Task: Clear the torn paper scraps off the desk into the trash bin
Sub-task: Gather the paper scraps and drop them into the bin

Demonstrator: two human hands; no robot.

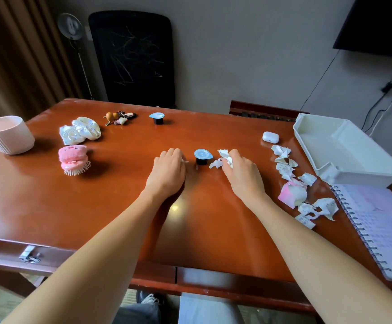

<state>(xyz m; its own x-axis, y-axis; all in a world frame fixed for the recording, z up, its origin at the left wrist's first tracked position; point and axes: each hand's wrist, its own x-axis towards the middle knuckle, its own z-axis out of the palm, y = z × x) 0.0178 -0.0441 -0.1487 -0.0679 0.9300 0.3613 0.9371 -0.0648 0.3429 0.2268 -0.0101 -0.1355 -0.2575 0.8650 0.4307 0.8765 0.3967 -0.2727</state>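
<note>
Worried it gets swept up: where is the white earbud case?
Head view, desk's right side: the earbud case sits just left of the white tray, beyond the paper scraps.

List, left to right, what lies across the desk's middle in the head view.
Pale pink ribbed bin, fluffy pink hairbrush, left hand, black capsule with blue lid, right hand, torn white paper scraps, white plastic tray.

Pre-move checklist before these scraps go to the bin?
1. Right hand grips crumpled scraps: ok.
2. Left hand holds the small scrap at its fingertips: cannot tell.
3. Black capsule upright between the hands, untouched: ok.
4. Pink bin upright, top open: ok.
5. Scrap pile beside notebook cleared: not ok, it lies on the desk.
</note>
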